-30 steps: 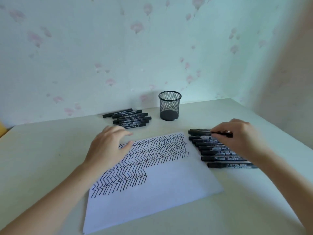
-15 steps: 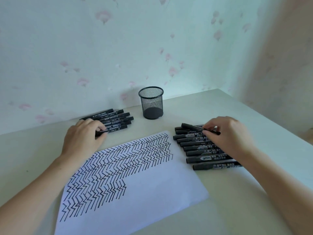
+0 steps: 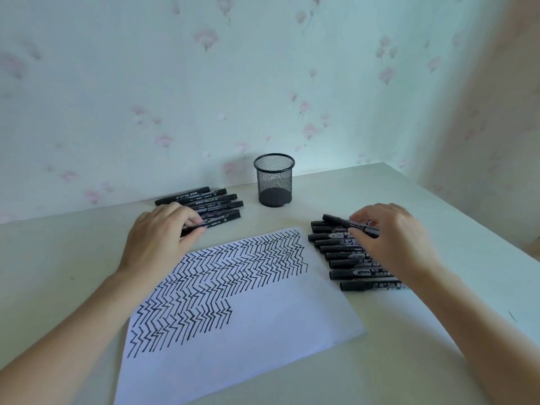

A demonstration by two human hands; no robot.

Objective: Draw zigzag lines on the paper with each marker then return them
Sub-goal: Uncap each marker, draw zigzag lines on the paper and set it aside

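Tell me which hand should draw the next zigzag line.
Left hand: its fingers already close on a marker from the far-left group. The right hand is busy with a marker atop the right row.

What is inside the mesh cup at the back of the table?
Nothing shows inside the mesh cup: through the mesh only its dark solid base is visible. All the markers lie outside it, one group by the left hand, one row under the right hand.
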